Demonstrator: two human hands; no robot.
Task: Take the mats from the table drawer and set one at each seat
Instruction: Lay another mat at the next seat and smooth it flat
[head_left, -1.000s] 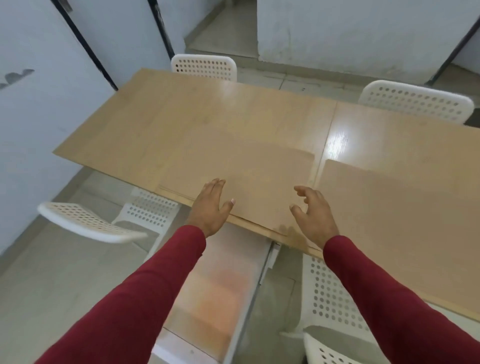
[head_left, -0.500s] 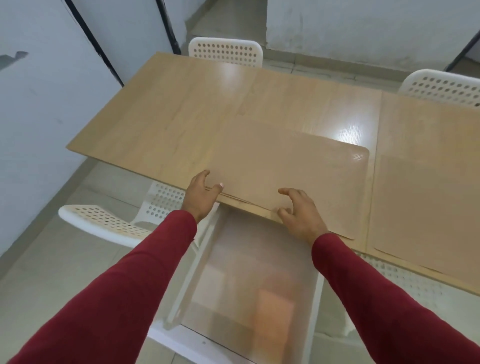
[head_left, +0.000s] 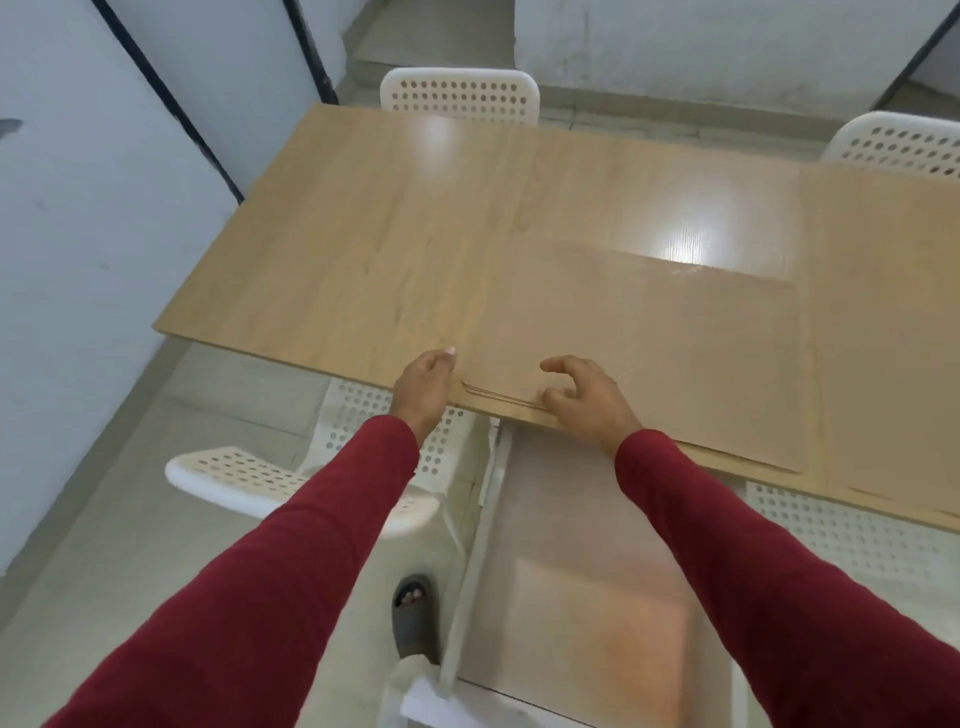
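Note:
A stack of thin tan mats (head_left: 639, 353) lies on the wooden table (head_left: 363, 249) at its near edge, above the open drawer (head_left: 571, 545). My left hand (head_left: 423, 384) holds the stack's near left corner, its thumb on the tabletop and its fingers hidden below the edge. My right hand (head_left: 587, 400) is arched over the stack's near edge, with the thumb pressed against the layered edges and the index finger lifted. A single mat (head_left: 893, 322) lies flat on the table to the right of the stack.
White perforated chairs stand around the table: one at the near left (head_left: 249, 478), one under the near right edge (head_left: 841, 530), and two on the far side (head_left: 460, 96) (head_left: 898, 143). A wall is close on the left. My sandalled foot (head_left: 413, 613) stands beside the drawer.
My view has swung left and closer. My hands went from flat on the stack to its near edge, the left at the corner. The stack itself has hardly shifted.

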